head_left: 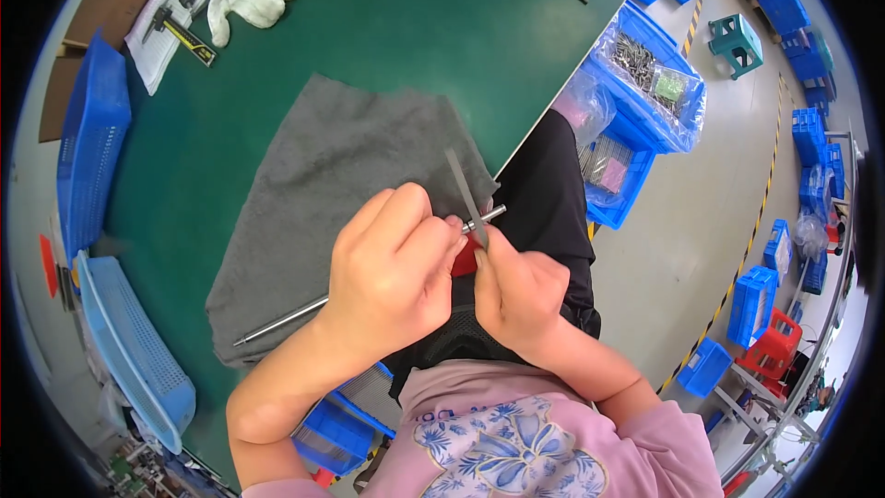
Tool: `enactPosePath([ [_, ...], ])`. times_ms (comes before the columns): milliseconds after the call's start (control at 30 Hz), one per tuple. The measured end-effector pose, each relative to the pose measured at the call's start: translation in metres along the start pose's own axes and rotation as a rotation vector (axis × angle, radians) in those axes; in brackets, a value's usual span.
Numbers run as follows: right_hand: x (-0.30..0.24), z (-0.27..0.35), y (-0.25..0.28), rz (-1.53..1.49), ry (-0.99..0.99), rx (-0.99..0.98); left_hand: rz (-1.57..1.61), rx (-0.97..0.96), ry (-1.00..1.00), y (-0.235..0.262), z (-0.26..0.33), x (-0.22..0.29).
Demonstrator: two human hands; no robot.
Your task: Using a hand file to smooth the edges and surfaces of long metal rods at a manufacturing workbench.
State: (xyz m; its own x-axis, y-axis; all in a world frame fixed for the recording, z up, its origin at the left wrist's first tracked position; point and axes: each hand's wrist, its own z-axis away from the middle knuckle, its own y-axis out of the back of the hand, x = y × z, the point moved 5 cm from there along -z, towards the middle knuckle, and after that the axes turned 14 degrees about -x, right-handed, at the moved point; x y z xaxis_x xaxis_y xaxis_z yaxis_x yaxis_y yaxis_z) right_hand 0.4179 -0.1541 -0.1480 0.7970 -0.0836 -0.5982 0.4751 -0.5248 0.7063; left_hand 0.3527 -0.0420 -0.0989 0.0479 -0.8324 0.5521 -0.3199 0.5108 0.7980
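The left hand [392, 267] grips a thin metal rod [369, 281]; the right hand [516, 295] pinches a small flat file [466, 194] against its tip, best stroked lightly and squarely.

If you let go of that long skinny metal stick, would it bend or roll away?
The metal rod looks straight and stiff, so it probably would not bend. Being round and thin, it could roll on the bare green table, but the fuzzy grey cloth under it would likely slow it. The left hand grips it now.
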Motion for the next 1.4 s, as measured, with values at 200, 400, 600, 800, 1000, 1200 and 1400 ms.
enactPosePath([
  [200,0.001,0.008,0.001,0.023,-0.026,-0.014,-0.003,-0.007,0.009,0.001,-0.002,0.0],
  [400,0.004,0.038,0.015,-0.042,-0.078,-0.084,0.015,0.036,0.002,0.0,0.0,-0.003],
  [600,0.018,0.036,0.024,-0.584,-0.22,0.005,-0.009,0.005,0.032,0.001,0.0,0.0],
  [800,0.01,0.031,0.019,-0.815,-0.35,-0.166,0.001,-0.019,0.038,0.004,-0.001,-0.002],
  [1000,0.019,0.039,0.011,-0.779,-0.369,-0.12,0.029,-0.056,0.048,0.004,-0.002,-0.004],
  [1200,0.012,0.03,0.021,-0.745,-0.393,-0.102,0.032,-0.064,0.053,0.005,-0.002,-0.004],
  [1400,0.009,0.025,0.03,-0.659,-0.226,-0.058,0.031,-0.011,0.048,0.001,0.0,-0.002],
])
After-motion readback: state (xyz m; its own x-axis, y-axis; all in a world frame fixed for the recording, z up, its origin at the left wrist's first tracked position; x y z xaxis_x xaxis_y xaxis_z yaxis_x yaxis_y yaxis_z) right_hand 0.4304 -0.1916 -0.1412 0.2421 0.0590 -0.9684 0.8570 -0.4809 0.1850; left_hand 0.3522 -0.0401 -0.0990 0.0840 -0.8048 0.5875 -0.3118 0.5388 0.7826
